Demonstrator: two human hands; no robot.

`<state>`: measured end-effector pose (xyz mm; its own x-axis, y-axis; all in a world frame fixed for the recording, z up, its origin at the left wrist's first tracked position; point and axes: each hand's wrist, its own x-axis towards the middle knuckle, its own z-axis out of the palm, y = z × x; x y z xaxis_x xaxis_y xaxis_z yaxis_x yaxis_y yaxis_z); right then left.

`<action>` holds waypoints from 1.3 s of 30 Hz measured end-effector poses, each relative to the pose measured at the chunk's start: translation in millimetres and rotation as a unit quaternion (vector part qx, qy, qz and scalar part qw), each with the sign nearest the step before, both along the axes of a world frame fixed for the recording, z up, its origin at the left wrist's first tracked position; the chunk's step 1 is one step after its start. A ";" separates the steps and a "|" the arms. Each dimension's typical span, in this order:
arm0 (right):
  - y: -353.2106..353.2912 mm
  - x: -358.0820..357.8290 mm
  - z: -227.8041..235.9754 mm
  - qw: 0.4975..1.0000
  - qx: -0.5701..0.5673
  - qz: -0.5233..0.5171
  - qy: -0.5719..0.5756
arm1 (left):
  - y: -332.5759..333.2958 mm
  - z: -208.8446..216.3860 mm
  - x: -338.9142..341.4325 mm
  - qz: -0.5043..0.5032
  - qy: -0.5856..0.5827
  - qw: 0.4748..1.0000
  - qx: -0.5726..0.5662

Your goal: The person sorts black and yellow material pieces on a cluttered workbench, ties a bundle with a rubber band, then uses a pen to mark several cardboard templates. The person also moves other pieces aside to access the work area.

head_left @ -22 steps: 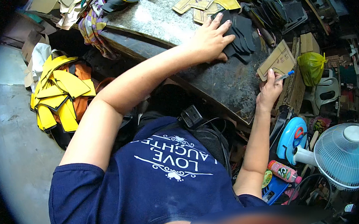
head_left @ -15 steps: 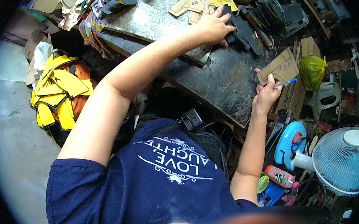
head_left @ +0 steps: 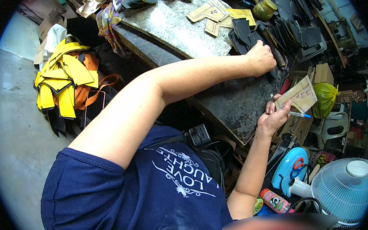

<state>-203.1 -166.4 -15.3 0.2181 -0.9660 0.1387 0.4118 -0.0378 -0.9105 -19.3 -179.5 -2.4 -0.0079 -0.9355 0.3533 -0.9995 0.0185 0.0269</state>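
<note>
My right hand (head_left: 273, 118) grips a tan cardboard pattern piece (head_left: 300, 96) with dark drawn lines, tilted over the table's right edge. A blue-tipped pen (head_left: 300, 114) is tucked in the same hand. Across the table, my left hand (head_left: 261, 59) is closed beside several black cut pieces (head_left: 242, 36). Whatever its fingers hold, if anything, is hidden. On the pale grey slab (head_left: 166, 32) lie more tan patterns (head_left: 208, 11), next to a yellow card (head_left: 242, 15).
A yellow-green jar (head_left: 265, 10) stands near stacked black sheets (head_left: 308, 36). Yellow cut pieces (head_left: 65, 76) are heaped at left. To the right are a knotted yellow bag (head_left: 324, 99), a fan (head_left: 347, 190), its blue base (head_left: 288, 167) and a pink bottle (head_left: 275, 201).
My left hand has moved right, off the tan patterns, and its spread fingers have closed. My right hand still holds the pattern piece and pen. The whole view has shifted slightly.
</note>
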 end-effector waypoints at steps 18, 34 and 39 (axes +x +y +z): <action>2.8 -15.3 -10.2 0.964 -0.196 0.094 0.157 | 181.9 -10.9 2.5 -0.044 0.069 0.988 -0.132; 22.4 -53.9 12.0 0.808 -0.324 0.142 0.471 | 180.9 -23.2 13.1 -0.040 0.117 0.987 -0.103; 12.2 -50.7 22.7 0.815 -0.328 0.119 0.462 | 180.4 -27.8 10.1 -0.022 0.145 0.980 -0.132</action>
<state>-253.8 -154.2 7.4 0.6934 -0.6645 0.2786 -0.3713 -0.6609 -0.6522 -9.2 0.9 -30.2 0.0910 -0.8123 0.5762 -0.9487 0.1052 0.2981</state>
